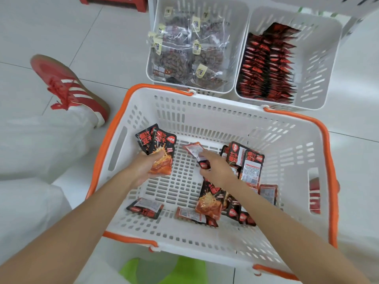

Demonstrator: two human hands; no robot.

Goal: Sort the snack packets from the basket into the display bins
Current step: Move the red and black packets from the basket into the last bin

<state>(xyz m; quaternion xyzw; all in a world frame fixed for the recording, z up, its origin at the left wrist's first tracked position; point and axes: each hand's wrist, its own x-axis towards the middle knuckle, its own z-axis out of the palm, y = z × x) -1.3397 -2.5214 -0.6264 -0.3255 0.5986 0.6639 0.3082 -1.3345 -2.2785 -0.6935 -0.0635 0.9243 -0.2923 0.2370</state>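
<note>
The white slotted basket at centre has orange handles, its packets are black and red with orange print, the upper-right bins are white, and the upper-left shoe is red with white stripes.

Basket floor: bare slotted strip down centre, open from above. Loose packets crowd R side & near wall; one packet lies near-L. R bin: R half free, packet rows fill L half. L bin: full of clear bags, no gap.
</note>
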